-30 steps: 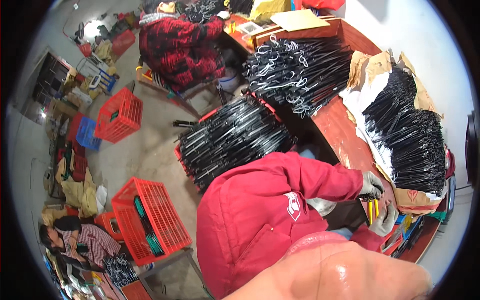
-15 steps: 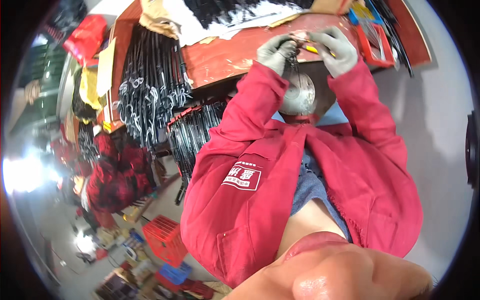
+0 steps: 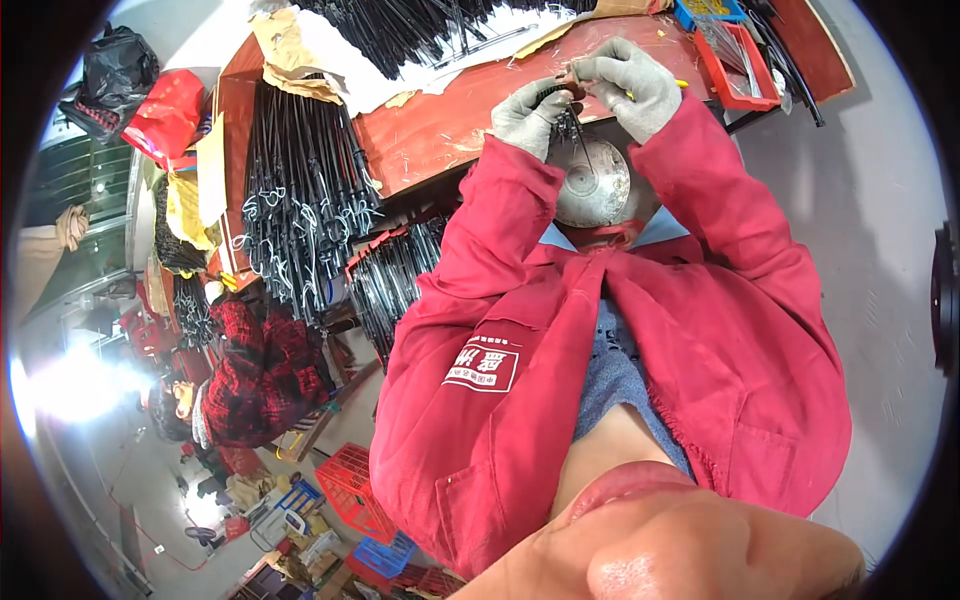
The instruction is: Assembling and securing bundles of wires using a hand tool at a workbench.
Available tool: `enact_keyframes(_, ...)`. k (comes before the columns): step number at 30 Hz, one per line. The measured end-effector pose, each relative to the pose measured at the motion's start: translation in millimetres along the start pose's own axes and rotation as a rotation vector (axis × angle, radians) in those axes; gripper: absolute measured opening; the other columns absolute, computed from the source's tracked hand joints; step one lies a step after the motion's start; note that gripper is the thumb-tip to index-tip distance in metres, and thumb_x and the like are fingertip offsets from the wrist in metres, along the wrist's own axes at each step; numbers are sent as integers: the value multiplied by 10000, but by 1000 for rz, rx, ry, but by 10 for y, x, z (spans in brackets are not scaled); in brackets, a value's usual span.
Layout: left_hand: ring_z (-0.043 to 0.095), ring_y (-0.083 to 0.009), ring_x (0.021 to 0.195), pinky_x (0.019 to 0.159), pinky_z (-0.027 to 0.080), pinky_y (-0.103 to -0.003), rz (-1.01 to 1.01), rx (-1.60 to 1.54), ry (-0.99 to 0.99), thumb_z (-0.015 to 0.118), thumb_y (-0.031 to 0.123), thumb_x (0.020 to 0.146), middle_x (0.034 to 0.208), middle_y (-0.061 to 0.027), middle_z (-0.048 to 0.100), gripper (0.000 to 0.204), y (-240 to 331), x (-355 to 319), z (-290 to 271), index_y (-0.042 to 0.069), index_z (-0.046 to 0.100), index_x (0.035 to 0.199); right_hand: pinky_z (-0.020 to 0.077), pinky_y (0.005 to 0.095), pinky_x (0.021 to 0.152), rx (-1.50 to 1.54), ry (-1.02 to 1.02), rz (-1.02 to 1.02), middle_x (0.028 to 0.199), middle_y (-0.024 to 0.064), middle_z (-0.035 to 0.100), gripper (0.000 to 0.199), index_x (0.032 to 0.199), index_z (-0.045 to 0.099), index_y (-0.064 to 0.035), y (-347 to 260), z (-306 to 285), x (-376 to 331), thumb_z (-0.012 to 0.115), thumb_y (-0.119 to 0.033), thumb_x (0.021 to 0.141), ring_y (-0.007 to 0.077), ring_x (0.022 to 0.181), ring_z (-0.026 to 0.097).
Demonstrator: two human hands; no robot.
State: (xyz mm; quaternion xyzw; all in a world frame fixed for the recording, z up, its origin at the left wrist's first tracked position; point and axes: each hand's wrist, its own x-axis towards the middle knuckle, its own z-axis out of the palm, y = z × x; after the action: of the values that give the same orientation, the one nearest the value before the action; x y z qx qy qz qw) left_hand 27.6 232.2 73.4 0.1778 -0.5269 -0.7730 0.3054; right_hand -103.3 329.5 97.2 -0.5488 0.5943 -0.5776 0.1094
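Observation:
Over the front edge of the red worktable (image 3: pixel 440 125), both my hands work on one small piece in grey-white gloves. My left hand (image 3: pixel 528 115) is closed round a dark bundle of thin black strips (image 3: pixel 567 128), whose ends hang below the fingers. At its top sits a reddish-brown part (image 3: pixel 571 86), which the bent fingers of my right hand (image 3: pixel 632 88) pinch from the other side. A yellow-handled tool (image 3: pixel 682 83) shows just beside my right hand, mostly hidden. Beneath the hands is a round, worn metal disc (image 3: pixel 592 188).
Long black umbrella-like frames with white ties (image 3: pixel 305 200) hang over the table's left edge. More black rods (image 3: pixel 400 35) lie at the back on white sheeting. A red tray (image 3: pixel 738 70) stands at the right. A person in red-black checks (image 3: pixel 262 375) is at the left.
The table and hands now appear slightly further left in the picture. My right hand has closed in on the left one, and the yellow-handled tool shows outside its fingers.

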Motion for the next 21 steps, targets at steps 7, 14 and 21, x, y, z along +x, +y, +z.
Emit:
enact_keyframes(7, 612, -207, 784, 725, 501, -252, -125, 28, -122, 590, 58, 800, 926, -161, 620, 276, 145, 84, -208, -26, 554, 1060, 423, 212, 591, -151, -160, -36, 879, 70, 539, 285, 937, 610, -29, -141, -47, 221, 531, 106, 698, 141, 699, 509)
enact_keyframes(14, 605, -210, 827, 752, 486, -250, -157, -12, -272, 586, 76, 810, 984, -151, 602, 308, 174, 183, -325, -24, 532, 1097, 437, 213, 639, 155, -186, 103, 917, 74, 541, 273, 932, 595, -14, 77, 35, 208, 516, 106, 699, 145, 719, 519)
enact_keyframes(21, 601, -200, 837, 763, 480, -249, -135, 39, -298, 584, 68, 809, 967, -138, 606, 306, 71, 206, -283, -20, 531, 1097, 430, 204, 640, 31, -109, -207, 903, 56, 540, 254, 905, 594, -20, 47, 58, 201, 547, 91, 681, 129, 711, 517)
